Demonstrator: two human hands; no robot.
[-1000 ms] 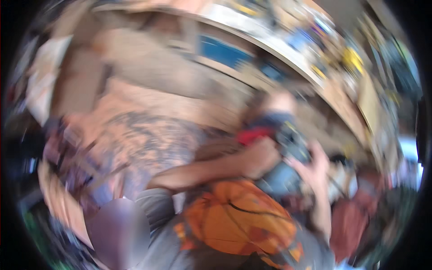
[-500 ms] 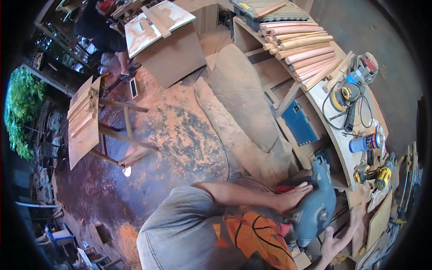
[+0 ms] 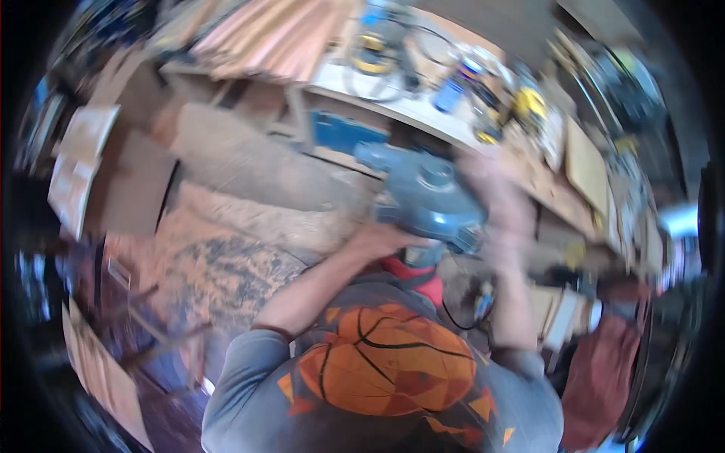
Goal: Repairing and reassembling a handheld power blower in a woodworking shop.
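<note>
A blue-grey power tool (image 3: 434,192) with a rounded housing stands in front of my chest. I cannot make out its exact kind. My left hand (image 3: 387,240) touches its near left side, with the fingertips partly hidden by the housing. On the other side my right hand (image 3: 497,177) is smeared by motion, close to the tool's right end and the bench edge. Its fingers cannot be told apart.
A workbench (image 3: 423,117) behind the tool carries wooden rods (image 3: 264,38), a yellow-and-black sander (image 3: 370,57), a blue can (image 3: 451,92) and a yellow drill (image 3: 530,106). A box-like cabinet (image 3: 124,189) stands left. Sawdust covers the floor (image 3: 219,264).
My view has swung right, so the bench and tool now lie nearer the middle. My right hand has moved from below the tool, fingers spread, to up beside it.
</note>
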